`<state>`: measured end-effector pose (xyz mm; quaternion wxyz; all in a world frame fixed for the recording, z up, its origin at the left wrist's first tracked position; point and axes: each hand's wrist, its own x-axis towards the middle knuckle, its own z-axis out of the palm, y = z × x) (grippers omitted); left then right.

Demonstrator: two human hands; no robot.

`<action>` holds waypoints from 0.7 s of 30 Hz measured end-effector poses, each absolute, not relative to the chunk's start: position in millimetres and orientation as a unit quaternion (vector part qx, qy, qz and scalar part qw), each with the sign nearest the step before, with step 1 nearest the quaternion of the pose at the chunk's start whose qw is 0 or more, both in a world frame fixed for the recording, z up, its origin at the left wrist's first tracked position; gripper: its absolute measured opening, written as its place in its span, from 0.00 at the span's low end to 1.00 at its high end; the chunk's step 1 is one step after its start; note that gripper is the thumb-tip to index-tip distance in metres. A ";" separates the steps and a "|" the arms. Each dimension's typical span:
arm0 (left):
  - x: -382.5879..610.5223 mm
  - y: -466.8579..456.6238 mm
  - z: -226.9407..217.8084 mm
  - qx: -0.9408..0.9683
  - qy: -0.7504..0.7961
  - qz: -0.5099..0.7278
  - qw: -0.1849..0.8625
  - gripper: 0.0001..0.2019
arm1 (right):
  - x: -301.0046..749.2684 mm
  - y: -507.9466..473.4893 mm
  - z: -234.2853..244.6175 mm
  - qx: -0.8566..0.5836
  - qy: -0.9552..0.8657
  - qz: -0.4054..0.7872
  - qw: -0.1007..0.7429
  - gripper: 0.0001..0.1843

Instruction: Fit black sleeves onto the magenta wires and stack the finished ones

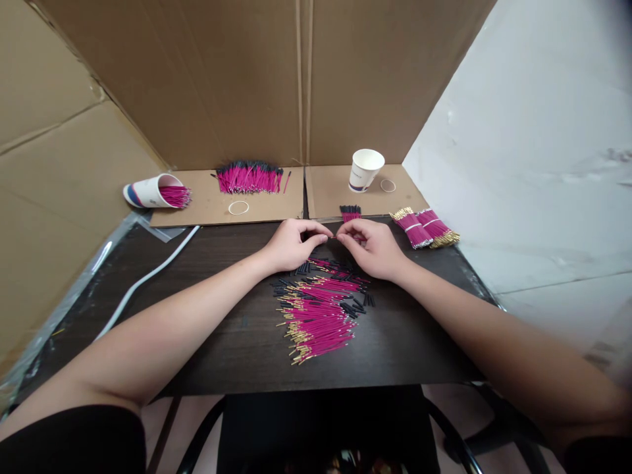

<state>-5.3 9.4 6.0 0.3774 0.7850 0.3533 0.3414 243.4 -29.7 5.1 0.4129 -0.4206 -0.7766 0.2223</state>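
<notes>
My left hand [293, 245] and my right hand [374, 249] meet above the middle of the dark table, each with thumb and forefinger pinched. A thin magenta wire [333, 237] spans the small gap between the fingertips; its ends are hidden in the fingers. Below the hands lies a loose pile of short magenta wires [320, 316] with gold tips to the left and silvery ends to the right. Short black sleeves [353, 308] are scattered around and on this pile. Just behind my right hand, several magenta wires with black-sleeved ends [350, 212] lie side by side.
Along the back, a cardboard strip [197, 207] carries a heap of black-sleeved wires [249, 178], a rubber band [238, 208] and an upright paper cup [366, 170]. A tipped cup [148, 191] holds more wires at left. Banded wire bundles [424, 228] lie right; a white cable [148, 280] crosses left.
</notes>
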 end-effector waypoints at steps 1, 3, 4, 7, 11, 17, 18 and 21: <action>-5.2 9.3 6.2 0.783 0.356 0.340 0.380 0.07 | 243.5 -29.8 5.1 -0.424 -0.776 0.224 0.410 0.10; -5.0 9.0 6.6 0.780 0.360 0.338 0.384 0.07 | 243.5 -29.9 5.1 -0.428 -0.775 0.228 0.405 0.10; -4.9 8.9 6.8 0.780 0.361 0.338 0.384 0.07 | 243.5 -30.0 5.1 -0.428 -0.775 0.229 0.404 0.11; -4.6 8.3 7.5 0.780 0.362 0.339 0.382 0.07 | 243.1 -30.1 5.3 -0.425 -0.776 0.229 0.407 0.10; -4.6 7.8 8.2 0.776 0.364 0.339 0.387 0.07 | 242.4 -30.3 5.1 -0.425 -0.772 0.231 0.413 0.10; -4.5 8.3 8.4 0.772 0.356 0.347 0.397 0.07 | 241.9 -30.1 4.5 -0.420 -0.771 0.223 0.424 0.10; -4.5 8.4 8.4 0.771 0.352 0.351 0.398 0.07 | 241.8 -30.0 4.5 -0.422 -0.771 0.223 0.421 0.10; -4.7 8.1 8.6 0.769 0.360 0.347 0.398 0.07 | 241.5 -30.0 4.5 -0.428 -0.768 0.229 0.417 0.11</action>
